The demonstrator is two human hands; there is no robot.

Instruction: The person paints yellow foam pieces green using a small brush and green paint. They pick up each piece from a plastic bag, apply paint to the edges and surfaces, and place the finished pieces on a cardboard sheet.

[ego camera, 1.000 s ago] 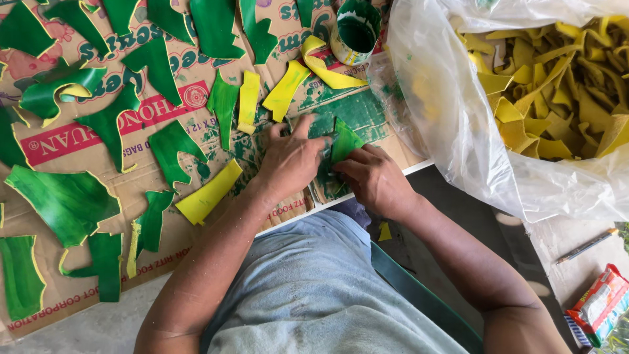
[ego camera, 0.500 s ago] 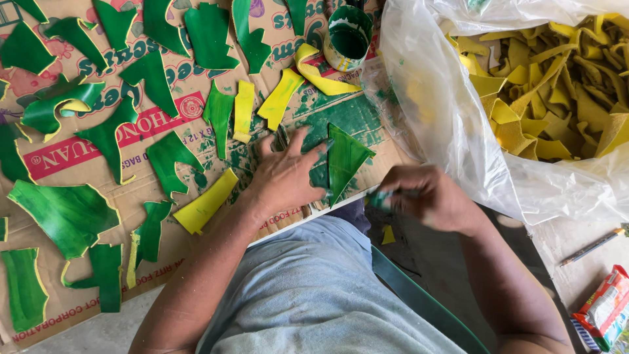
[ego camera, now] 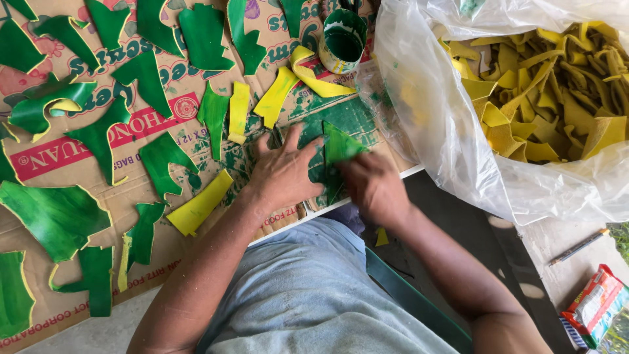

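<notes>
My left hand (ego camera: 285, 174) lies flat with fingers spread on the paint-smeared cardboard (ego camera: 164, 275), its fingertips by a green-painted triangular piece (ego camera: 342, 145). My right hand (ego camera: 373, 187) is blurred with motion; its curled fingers touch the lower edge of that piece, and I cannot see whether they hold anything. A small can of green paint (ego camera: 344, 40) stands beyond the hands. Several green-painted cut-outs (ego camera: 56, 216) and a few yellow strips (ego camera: 200, 210) lie spread over the cardboard to the left.
A clear plastic bag (ego camera: 445, 151) full of yellow scraps (ego camera: 550, 92) sits at the right, close to my right hand. A pencil (ego camera: 580, 246) and a red-and-green packet (ego camera: 596, 305) lie on the floor at the lower right. A dark green strip (ego camera: 413, 301) crosses my lap.
My right hand drew away to the right off the board, then came back to the green triangular piece. My left hand stayed pressed on the cardboard.
</notes>
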